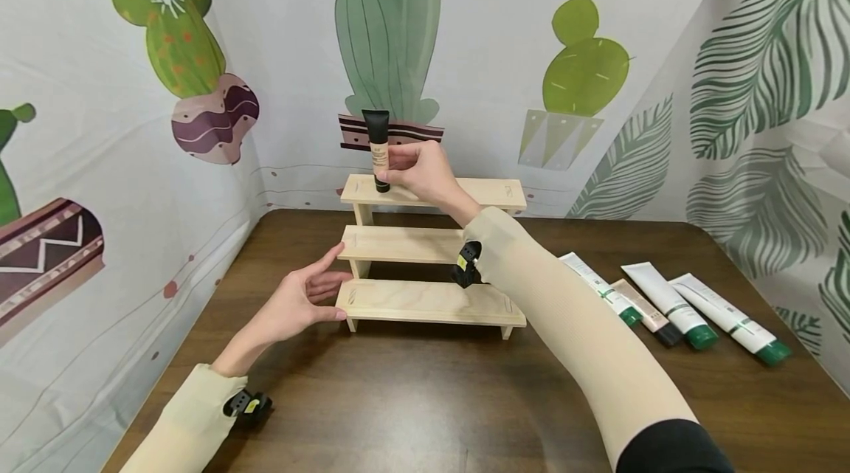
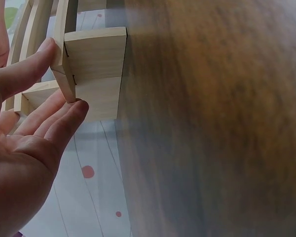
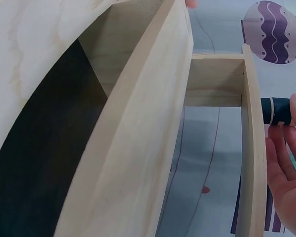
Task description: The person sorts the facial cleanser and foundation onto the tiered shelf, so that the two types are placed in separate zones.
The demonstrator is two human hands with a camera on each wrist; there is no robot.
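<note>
Head view forward and down, both wrist views close-in, wooden shelf (image 1: 428, 299) shared

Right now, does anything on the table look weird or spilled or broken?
Nothing looks spilled or broken, and the wooden stand looks straight. Only the black-capped beige tube seems a bit odd, lying among green-capped white tubes.

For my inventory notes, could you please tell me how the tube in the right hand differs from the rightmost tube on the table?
The held tube is black and beige, while the rightmost tube is white with a green cap. The held tube is upright in the right hand; the rightmost tube lies on the table, untouched. Both are capped tubes.
</note>
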